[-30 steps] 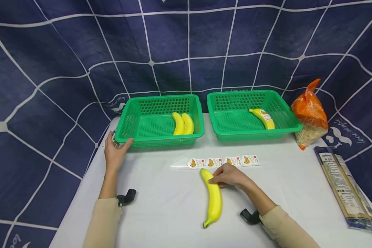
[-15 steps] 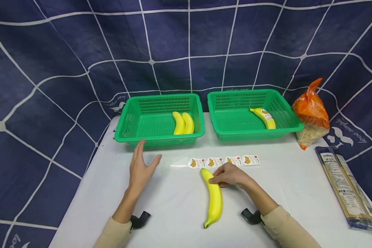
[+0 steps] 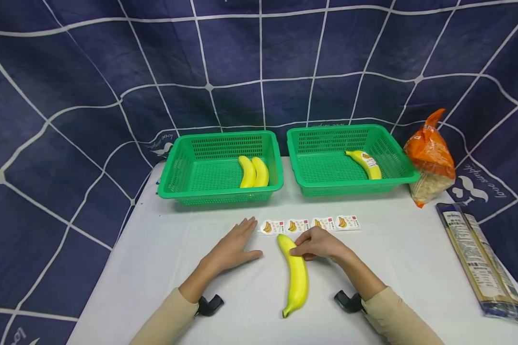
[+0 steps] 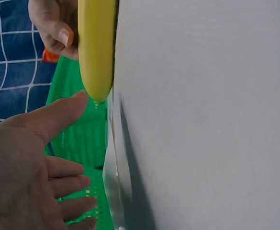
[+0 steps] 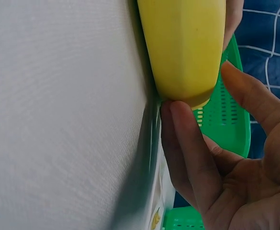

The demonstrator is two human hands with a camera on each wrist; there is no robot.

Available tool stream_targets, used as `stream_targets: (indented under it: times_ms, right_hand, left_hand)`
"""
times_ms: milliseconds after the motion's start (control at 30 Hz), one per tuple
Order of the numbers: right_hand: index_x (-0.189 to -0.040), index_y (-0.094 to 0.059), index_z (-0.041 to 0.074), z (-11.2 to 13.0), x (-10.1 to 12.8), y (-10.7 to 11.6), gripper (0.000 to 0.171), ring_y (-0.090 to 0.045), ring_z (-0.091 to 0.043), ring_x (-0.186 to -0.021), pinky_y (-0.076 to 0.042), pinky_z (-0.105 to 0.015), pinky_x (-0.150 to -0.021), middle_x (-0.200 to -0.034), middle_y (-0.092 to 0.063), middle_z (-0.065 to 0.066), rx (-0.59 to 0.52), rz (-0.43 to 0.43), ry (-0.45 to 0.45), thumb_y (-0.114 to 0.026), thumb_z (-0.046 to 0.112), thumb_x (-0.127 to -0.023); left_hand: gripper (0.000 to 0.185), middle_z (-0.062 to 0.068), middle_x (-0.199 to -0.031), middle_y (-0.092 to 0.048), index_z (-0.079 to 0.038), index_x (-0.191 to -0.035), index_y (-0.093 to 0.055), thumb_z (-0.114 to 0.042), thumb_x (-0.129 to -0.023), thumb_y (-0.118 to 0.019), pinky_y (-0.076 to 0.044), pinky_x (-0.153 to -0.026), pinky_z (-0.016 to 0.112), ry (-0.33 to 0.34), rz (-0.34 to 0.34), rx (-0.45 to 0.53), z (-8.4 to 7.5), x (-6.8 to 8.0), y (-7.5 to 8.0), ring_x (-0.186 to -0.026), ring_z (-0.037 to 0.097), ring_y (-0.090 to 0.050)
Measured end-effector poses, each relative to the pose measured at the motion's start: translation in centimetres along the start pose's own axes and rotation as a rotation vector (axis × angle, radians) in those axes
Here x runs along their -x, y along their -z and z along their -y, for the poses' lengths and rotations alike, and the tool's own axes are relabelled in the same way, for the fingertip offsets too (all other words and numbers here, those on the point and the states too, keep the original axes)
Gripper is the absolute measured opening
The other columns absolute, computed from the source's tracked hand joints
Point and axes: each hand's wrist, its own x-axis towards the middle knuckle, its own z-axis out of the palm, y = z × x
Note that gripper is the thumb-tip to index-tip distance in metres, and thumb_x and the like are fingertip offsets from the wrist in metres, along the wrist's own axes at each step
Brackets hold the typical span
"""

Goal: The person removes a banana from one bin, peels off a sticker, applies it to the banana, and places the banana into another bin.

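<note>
A yellow banana lies lengthwise on the white table, stem toward me. My right hand pinches it near its far end, thumb on top, and in the right wrist view the fingertips sit at the underside of the banana. Palm down and fingers extended, my left hand holds nothing and hovers left of the banana. Its fingertips are right at the left end of a strip of banana stickers. Seen from the left wrist, the thumb of the left hand overlaps the banana's tip.
Behind the strip stand two green baskets: the left basket has two bananas, the right basket one stickered banana. An orange-topped bag leans by the right basket. Flat long packages lie at the right edge.
My left hand has left the left basket's front corner and come right and nearer to the sticker strip's left end, fingers spread. The right hand and banana have stayed put.
</note>
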Motion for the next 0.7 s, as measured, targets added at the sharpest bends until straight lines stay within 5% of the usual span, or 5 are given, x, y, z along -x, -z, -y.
stream_targets:
  times_ms: [700]
  right_hand:
    - [-0.091, -0.073, 0.004, 0.33, -0.37, 0.09, 0.030, -0.060, -0.012, -0.063, -0.054, -0.026, -0.061, -0.077, -0.068, -0.003, 0.053, 0.010, 0.025, -0.082, 0.030, -0.077]
  left_hand:
    - [0.098, 0.014, -0.163, -0.018, 0.001, -0.152, -0.026, -0.055, -0.084, -0.069, -0.021, -0.122, 0.046, 0.037, 0.167, -0.075, -0.19, -0.58, -1.01, -0.152, 0.030, -0.016]
